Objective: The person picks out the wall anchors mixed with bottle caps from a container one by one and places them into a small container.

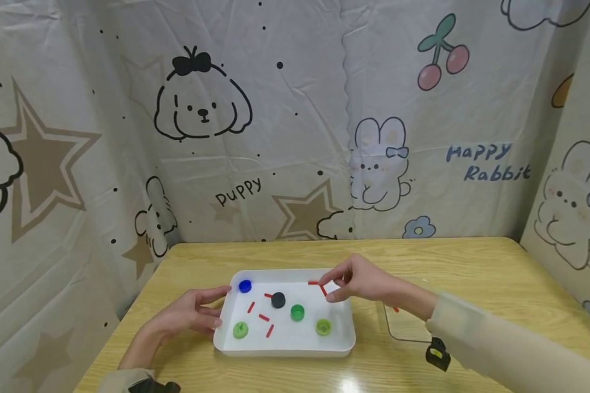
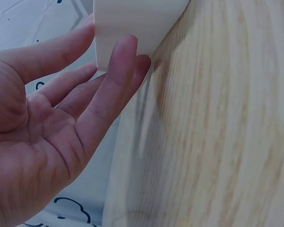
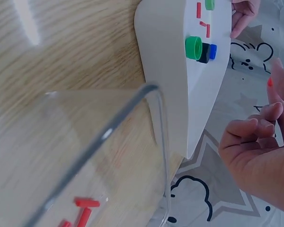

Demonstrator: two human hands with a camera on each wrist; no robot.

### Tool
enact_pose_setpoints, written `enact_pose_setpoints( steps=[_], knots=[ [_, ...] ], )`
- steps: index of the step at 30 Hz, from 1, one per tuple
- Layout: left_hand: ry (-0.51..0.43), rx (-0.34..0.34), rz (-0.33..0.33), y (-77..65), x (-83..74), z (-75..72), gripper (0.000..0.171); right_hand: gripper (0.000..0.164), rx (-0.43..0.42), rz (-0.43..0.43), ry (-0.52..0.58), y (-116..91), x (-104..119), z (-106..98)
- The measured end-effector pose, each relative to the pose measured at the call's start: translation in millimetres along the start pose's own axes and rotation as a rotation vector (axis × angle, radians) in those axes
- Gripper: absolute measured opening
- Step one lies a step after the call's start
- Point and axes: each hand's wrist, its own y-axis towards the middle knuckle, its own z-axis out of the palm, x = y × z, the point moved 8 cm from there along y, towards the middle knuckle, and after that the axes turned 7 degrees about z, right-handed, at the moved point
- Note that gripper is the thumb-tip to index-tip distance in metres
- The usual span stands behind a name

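In the head view, toward seven o'clock, your bare left hand (image 1: 189, 315) meets a cream fabric cuff (image 1: 122, 379) and a black wrist-worn device (image 1: 153, 386); toward four o'clock, your bare right hand (image 1: 363, 279) meets a loose, cream fabric sleeve (image 1: 501, 341) and a black angular device (image 1: 438, 361) with a yellow patch (image 1: 437, 353).
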Motion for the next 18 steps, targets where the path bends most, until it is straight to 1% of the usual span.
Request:
enact_pose_setpoints(
  steps=[7, 13, 18],
  knots=[
    [-0.011, 0.005, 0.000, 0.6, 2.0, -0.3, 0.089, 0.030, -0.012, -0.018, 0.024, -15.9, -2.4, -9.2],
    [-0.021, 0.002, -0.007, 1.1, 4.0, -1.0, 0.089, 0.030, -0.052, -0.020, 0.003, -30.4, -5.6, -19.6],
    [-0.022, 0.013, 0.000, 1.2, 1.7, 0.5, 0.088, 0.032, -0.061, -0.037, 0.006, -42.6, -8.8, -25.9]
  ],
)
